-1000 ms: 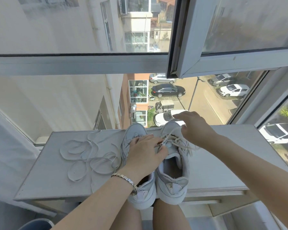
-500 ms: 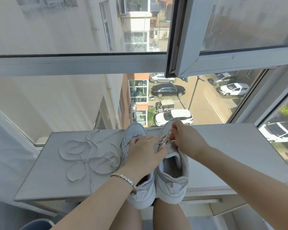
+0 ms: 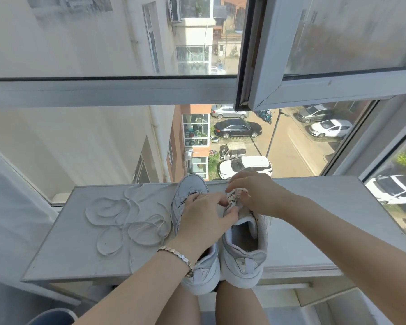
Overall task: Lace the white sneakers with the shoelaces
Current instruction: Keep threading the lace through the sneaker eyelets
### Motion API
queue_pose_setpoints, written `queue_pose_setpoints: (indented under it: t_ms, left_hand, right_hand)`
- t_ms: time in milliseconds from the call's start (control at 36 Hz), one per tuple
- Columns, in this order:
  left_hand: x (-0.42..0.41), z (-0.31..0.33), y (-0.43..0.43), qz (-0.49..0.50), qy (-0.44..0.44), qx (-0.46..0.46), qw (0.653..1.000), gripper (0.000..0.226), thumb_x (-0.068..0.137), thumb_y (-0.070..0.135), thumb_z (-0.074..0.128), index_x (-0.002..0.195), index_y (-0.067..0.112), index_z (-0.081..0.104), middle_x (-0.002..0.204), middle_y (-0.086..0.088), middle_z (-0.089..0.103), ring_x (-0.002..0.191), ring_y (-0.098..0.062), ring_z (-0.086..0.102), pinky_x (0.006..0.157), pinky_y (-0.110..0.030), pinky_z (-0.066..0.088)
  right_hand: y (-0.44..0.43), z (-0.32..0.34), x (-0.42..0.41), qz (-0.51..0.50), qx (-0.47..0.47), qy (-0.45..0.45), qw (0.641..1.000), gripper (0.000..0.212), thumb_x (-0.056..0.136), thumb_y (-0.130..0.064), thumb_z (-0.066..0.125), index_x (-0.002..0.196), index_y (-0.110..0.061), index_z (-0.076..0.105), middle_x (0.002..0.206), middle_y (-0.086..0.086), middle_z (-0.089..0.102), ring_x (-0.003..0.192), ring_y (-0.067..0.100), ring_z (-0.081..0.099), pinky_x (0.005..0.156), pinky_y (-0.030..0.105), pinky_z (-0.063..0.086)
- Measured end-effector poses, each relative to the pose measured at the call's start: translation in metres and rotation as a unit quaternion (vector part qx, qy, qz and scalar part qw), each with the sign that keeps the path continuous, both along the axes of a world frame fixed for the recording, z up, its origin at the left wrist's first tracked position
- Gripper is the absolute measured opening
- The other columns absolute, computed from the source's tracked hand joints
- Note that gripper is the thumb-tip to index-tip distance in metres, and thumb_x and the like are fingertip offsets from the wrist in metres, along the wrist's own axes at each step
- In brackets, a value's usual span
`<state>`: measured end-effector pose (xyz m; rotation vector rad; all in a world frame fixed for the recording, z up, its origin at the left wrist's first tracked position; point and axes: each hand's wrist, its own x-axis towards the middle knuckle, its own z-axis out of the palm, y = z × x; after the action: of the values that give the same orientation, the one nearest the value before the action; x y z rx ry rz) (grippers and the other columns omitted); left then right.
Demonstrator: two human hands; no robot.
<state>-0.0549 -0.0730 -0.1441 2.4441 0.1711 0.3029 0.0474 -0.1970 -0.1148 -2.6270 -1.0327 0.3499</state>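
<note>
Pull done, my right hand [image 3: 256,195] is back on the sneaker [image 3: 244,254], pinching the lace [image 3: 239,193]; my left hand [image 3: 204,216] grips that sneaker steady. Next crossing.

Hands [image 3: 203,221] hide sneaker [image 3: 244,252] eyelets; right grip unclear.

2 sneakers [image 3: 190,186] [image 3: 243,258], 2 hands [image 3: 204,220] [image 3: 261,195]

White left sneaker [image 3: 190,186], plain. White right sneaker [image 3: 244,260], grey lining, pale grey heel tab with faint logo. Off-white threaded lace [image 3: 269,220]. White loose shoelace [image 3: 127,219] on pale grey sill [image 3: 75,249]. Silver-and-rose link bracelet [image 3: 177,256]. Blue bucket rim [image 3: 49,315]. Outside: black car [image 3: 237,129], white car [image 3: 246,165].
</note>
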Motion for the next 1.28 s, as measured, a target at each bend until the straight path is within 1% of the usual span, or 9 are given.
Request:
queue_pose_setpoints:
  t_ms: [167, 361, 528, 722, 806, 917, 1056, 1167, 1278]
  left_hand:
    - [-0.001, 0.002, 0.000, 0.013, -0.012, -0.006, 1.000, 0.030, 0.085, 0.045, 0.060, 0.095, 0.017, 0.066, 0.070, 0.007, 0.054, 0.096, -0.015, 0.044, 0.093, -0.020, 0.028]
    - [0.001, -0.005, 0.002, 0.009, -0.023, -0.014, 1.000, 0.035, 0.081, 0.047, 0.052, 0.092, 0.015, 0.064, 0.090, -0.008, 0.069, 0.112, -0.022, 0.046, 0.089, -0.014, 0.020]
    - [-0.004, -0.001, 0.000, -0.029, -0.054, 0.016, 0.998, 0.060, 0.064, 0.060, 0.026, 0.078, 0.012, 0.059, 0.094, -0.003, 0.071, 0.100, -0.022, 0.052, 0.093, 0.002, -0.001]
    - [0.002, -0.009, 0.006, -0.036, -0.058, 0.043, 0.997, 0.041, 0.069, 0.049, 0.029, 0.064, 0.012, 0.048, 0.088, 0.000, 0.070, 0.090, -0.013, 0.060, 0.100, -0.002, 0.001]
    - [0.003, -0.014, 0.007, -0.015, -0.065, 0.048, 0.997, 0.044, 0.070, 0.045, 0.033, 0.063, 0.007, 0.055, 0.075, -0.004, 0.068, 0.079, -0.020, 0.062, 0.098, 0.000, 0.002]
    - [0.004, -0.018, 0.009, -0.007, -0.099, 0.047, 0.994, 0.026, 0.069, 0.041, 0.037, 0.054, 0.020, 0.031, 0.068, -0.006, 0.067, 0.071, -0.022, 0.063, 0.099, -0.007, 0.012]
    - [0.003, -0.016, 0.009, -0.018, -0.099, 0.041, 0.994, 0.025, 0.066, 0.043, 0.033, 0.054, 0.026, 0.021, 0.074, -0.008, 0.068, 0.080, -0.027, 0.060, 0.087, 0.000, 0.020]
    - [0.003, -0.015, 0.010, -0.035, -0.080, 0.023, 0.996, 0.030, 0.064, 0.050, 0.030, 0.056, 0.022, 0.026, 0.090, -0.007, 0.069, 0.088, -0.021, 0.060, 0.071, -0.027, 0.038]
    - [0.002, -0.013, 0.009, -0.039, -0.066, 0.016, 0.997, 0.031, 0.062, 0.053, 0.029, 0.057, 0.023, 0.027, 0.091, -0.006, 0.068, 0.093, -0.021, 0.059, 0.073, -0.030, 0.041]
  right_hand:
    - [-0.005, -0.006, 0.001, 0.034, -0.004, -0.039, 0.999, 0.027, 0.087, -0.005, 0.054, 0.101, -0.023, 0.070, 0.110, -0.005, 0.057, 0.102, 0.015, 0.057, 0.089, 0.033, 0.046]
    - [0.005, -0.010, -0.013, -0.013, -0.056, -0.085, 0.995, 0.029, 0.092, -0.007, 0.044, 0.116, -0.017, 0.058, 0.118, -0.002, 0.057, 0.101, 0.019, 0.057, 0.066, 0.020, 0.028]
    - [0.005, -0.018, 0.009, -0.278, 0.180, 0.119, 0.936, 0.025, 0.093, 0.000, 0.035, 0.092, -0.013, 0.056, 0.092, 0.009, 0.067, 0.077, 0.023, 0.066, 0.078, 0.036, 0.054]
    - [-0.012, 0.008, -0.003, -0.222, 0.336, 0.199, 0.893, 0.030, 0.089, 0.003, 0.039, 0.072, -0.009, 0.061, 0.052, -0.001, 0.048, 0.048, 0.014, 0.042, 0.051, 0.025, 0.038]
    - [-0.034, 0.026, -0.005, -0.189, 0.181, 0.266, 0.928, 0.037, 0.090, -0.010, 0.045, 0.057, -0.007, 0.061, 0.040, -0.005, 0.039, 0.036, 0.011, 0.029, 0.041, 0.019, 0.026]
    - [-0.053, 0.036, -0.010, -0.135, -0.154, 0.059, 0.977, 0.037, 0.088, -0.030, 0.053, 0.055, -0.019, 0.065, 0.048, -0.005, 0.055, 0.041, 0.006, 0.046, 0.049, 0.020, 0.039]
    - [-0.039, 0.030, -0.022, -0.086, 0.033, 0.013, 0.996, 0.019, 0.089, -0.035, 0.059, 0.090, -0.018, 0.068, 0.081, -0.008, 0.060, 0.077, 0.010, 0.058, 0.075, 0.027, 0.049]
    - [-0.014, 0.016, -0.032, -0.047, -0.020, 0.031, 0.998, 0.016, 0.088, -0.041, 0.057, 0.092, -0.025, 0.058, 0.097, -0.005, 0.054, 0.091, 0.013, 0.055, 0.086, 0.030, 0.046]
    - [-0.005, 0.008, -0.030, -0.096, -0.036, 0.029, 0.994, 0.029, 0.090, -0.032, 0.054, 0.094, -0.005, 0.064, 0.103, 0.012, 0.065, 0.084, 0.020, 0.057, 0.073, 0.028, 0.043]
